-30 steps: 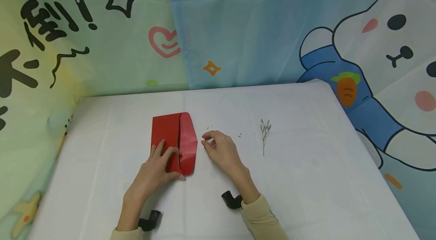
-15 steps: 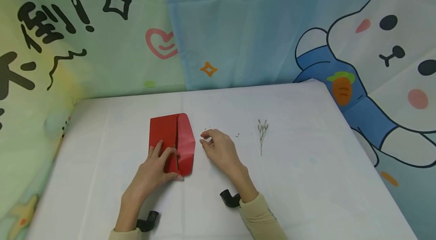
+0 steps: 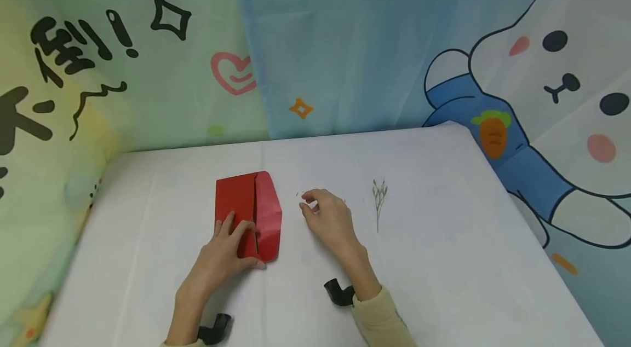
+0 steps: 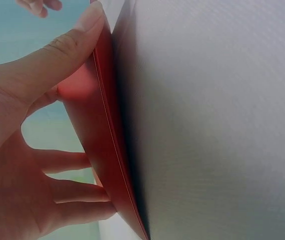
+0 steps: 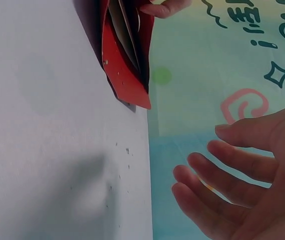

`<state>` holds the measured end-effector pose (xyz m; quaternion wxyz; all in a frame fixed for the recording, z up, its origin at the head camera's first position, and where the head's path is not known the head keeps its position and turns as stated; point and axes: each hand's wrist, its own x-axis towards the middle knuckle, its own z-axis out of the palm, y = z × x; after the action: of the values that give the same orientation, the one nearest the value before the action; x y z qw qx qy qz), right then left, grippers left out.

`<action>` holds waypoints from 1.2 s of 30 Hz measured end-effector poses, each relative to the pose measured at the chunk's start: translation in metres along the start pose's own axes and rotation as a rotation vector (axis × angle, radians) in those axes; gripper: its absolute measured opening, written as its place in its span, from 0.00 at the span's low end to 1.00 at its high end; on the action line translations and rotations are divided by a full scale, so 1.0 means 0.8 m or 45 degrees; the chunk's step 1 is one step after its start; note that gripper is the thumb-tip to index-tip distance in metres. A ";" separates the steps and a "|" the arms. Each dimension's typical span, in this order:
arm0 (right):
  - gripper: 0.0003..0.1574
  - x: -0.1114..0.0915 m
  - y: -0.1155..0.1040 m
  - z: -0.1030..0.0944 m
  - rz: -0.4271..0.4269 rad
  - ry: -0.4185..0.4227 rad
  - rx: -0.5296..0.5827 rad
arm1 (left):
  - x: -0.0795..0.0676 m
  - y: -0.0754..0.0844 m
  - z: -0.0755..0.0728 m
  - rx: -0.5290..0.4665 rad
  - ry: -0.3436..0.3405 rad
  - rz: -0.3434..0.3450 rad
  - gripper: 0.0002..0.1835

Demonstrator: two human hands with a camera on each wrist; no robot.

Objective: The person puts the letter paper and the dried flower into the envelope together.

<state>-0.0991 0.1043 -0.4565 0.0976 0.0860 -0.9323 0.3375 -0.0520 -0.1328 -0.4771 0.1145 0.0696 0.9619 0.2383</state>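
Note:
A red paper envelope (image 3: 235,194) lies on the white table, its lighter flap (image 3: 269,221) folded out to the right. My left hand (image 3: 217,259) holds it: the thumb is at the near edge, the index finger bends at the mouth, and other fingers rest on top. In the right wrist view the envelope's mouth (image 5: 125,37) gapes, with pale layers inside. To the right of the flap, my right hand (image 3: 330,221) hovers with relaxed, slightly bent fingers and nothing visible between them. A small dried flower sprig (image 3: 378,203) lies farther right.
Tiny dark crumbs (image 5: 127,151) are scattered on the white tablecloth (image 3: 468,237), and some stick to the flap. A printed cloth backdrop (image 3: 345,62) hangs behind the table. Black curved pieces sit at the left wrist (image 3: 215,329) and right wrist (image 3: 339,293).
My right hand has shifted slightly right, away from the flap. My left hand stays on the envelope. The head view has tilted up a little.

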 end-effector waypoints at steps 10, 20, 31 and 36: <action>0.12 0.000 0.007 -0.004 0.056 -0.038 -0.029 | -0.003 0.002 0.003 -0.020 0.003 -0.015 0.38; 0.14 0.003 0.020 -0.017 0.140 -0.009 -0.046 | -0.001 -0.003 0.001 -0.015 0.020 0.022 0.39; 0.15 0.004 0.040 -0.034 0.275 -0.029 -0.058 | -0.002 0.000 0.004 0.003 0.020 0.011 0.40; 0.13 0.007 0.049 -0.039 0.342 -0.072 -0.068 | -0.002 0.002 0.003 0.002 0.017 0.007 0.40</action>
<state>-0.1095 0.1533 -0.4557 0.0274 -0.0325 -0.9465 0.3199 -0.0494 -0.1310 -0.4781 0.1074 0.0708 0.9626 0.2384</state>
